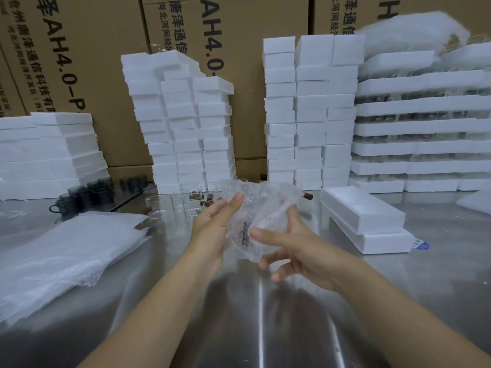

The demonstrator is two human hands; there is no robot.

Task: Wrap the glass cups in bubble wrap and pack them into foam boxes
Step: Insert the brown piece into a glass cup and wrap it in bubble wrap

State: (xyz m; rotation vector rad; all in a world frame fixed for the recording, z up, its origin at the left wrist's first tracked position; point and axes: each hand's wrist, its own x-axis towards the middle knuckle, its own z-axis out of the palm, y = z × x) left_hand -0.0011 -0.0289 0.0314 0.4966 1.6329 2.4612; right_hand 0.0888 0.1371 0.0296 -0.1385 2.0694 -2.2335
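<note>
Above the middle of the steel table (438,274), both hands hold a bubble wrap (265,197) bundle. A glass cup (244,233) is inside, its brown handle showing through. The left hand (212,224) presses flat, fingers straight, against the bundle's left side. The right hand (289,253) pinches the wrap between thumb and forefinger, other fingers loosely curled. Spare sheets (66,251) lie toward the left edge and two stacked foam boxes (366,221) toward the right, with bare steel between them. Clear cups (180,205) stand near the far edge.

Left hand (214,225) fingers (233,202) press bubble wrap (265,205); right hand (295,247) pinches it.
</note>
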